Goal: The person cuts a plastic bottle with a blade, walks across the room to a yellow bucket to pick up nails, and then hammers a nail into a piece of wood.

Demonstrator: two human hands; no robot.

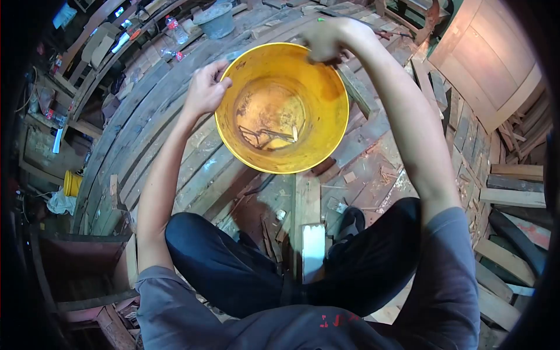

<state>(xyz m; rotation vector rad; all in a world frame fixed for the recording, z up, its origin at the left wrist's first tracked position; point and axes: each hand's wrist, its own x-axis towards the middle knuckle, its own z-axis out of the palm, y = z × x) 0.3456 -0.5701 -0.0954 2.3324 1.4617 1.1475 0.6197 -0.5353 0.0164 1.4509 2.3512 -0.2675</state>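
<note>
A yellow bucket (333, 131) is in front of me with its mouth tipped toward me. Several thin sticks or metal bits (265, 137) lie on its stained bottom, too small to name surely. My left hand (208, 88) is closed on the bucket's left rim, the thumb on the near side. At the far right rim is my right hand (328, 42), blurred, its fingers curled down over the bucket's edge. What those fingers hold, if anything, is hidden.
Wooden planks (198, 157) and scraps cover the floor around my legs. An upright timber (313, 245) stands between my knees. A grey bucket (214, 22) and plastic bottles (176, 30) sit at the back left. A wooden panel (487, 55) leans at the right.
</note>
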